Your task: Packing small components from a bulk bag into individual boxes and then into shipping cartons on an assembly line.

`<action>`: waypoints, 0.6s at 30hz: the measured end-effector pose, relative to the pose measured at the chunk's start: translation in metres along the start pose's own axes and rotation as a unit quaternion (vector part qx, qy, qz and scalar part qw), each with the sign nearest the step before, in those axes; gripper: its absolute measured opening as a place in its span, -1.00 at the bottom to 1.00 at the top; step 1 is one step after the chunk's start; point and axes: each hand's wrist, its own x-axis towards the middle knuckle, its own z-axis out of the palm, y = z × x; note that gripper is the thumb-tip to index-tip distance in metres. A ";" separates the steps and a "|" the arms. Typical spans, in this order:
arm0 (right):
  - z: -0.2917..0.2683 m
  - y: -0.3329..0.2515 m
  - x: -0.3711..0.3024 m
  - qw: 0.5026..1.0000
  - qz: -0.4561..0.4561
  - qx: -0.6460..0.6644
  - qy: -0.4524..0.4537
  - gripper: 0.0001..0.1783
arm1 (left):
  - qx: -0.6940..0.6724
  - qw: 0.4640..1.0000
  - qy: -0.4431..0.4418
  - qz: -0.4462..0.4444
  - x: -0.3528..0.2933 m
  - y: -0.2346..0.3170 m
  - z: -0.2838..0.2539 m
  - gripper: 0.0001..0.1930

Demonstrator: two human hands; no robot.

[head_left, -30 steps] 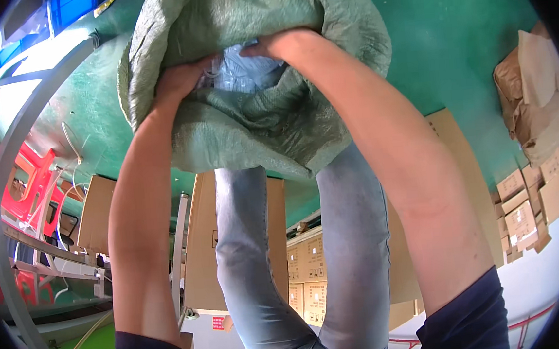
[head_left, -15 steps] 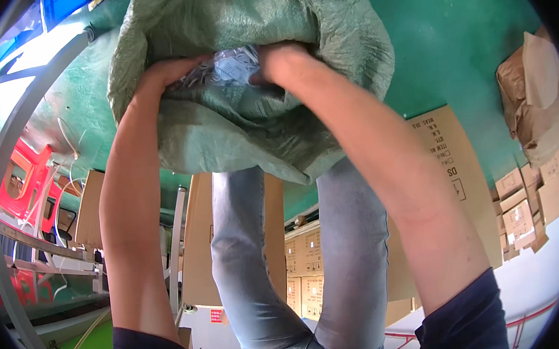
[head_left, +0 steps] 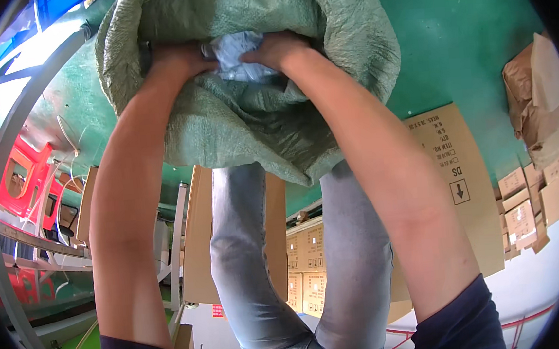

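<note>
A large grey-green woven sack (head_left: 214,137) stands in front of my legs with its mouth gaping toward me. Both my arms reach into that mouth. Inside lies a crumpled clear plastic bag (head_left: 235,47), whitish-blue, whose contents I cannot make out. At its left side my left hand (head_left: 182,61) grips it with bent fingers. From the other side my right hand (head_left: 277,50) holds it, thumb across the front. The sack's folds hide some of my fingertips and the depth of the sack.
Green floor (head_left: 443,37) surrounds the sack. A flattened cardboard box (head_left: 472,159) lies by my right arm, with brown paper (head_left: 535,89) farther right. On the left are a grey metal frame (head_left: 11,140) and a red plastic stool (head_left: 20,172). Stacked cartons (head_left: 305,248) show behind my legs.
My left hand has shifted inward against the plastic bag, and the bag now sits higher and bunched between both hands. The sack's mouth has spread slightly wider.
</note>
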 end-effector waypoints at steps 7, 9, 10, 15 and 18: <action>0.015 0.002 0.002 0.993 -0.013 -0.100 0.062 0.02 | -0.538 0.842 -0.033 -0.022 0.074 -0.062 0.078 -0.15; 0.016 0.001 0.006 0.988 -0.019 -0.138 0.060 0.05 | -0.389 0.920 0.037 -0.043 0.082 -0.064 0.102 -0.17; 0.013 -0.001 0.003 0.988 -0.020 -0.137 0.061 0.05 | -0.410 0.909 0.062 -0.043 0.081 -0.069 0.114 -0.18; 0.019 0.047 -0.004 0.998 -0.001 -0.033 0.056 0.06 | -0.503 0.856 0.109 -0.039 0.088 -0.030 0.127 -0.25; 0.019 0.032 -0.004 0.987 -0.113 0.040 0.108 0.00 | -0.458 0.881 0.053 0.100 0.088 -0.102 0.177 -0.31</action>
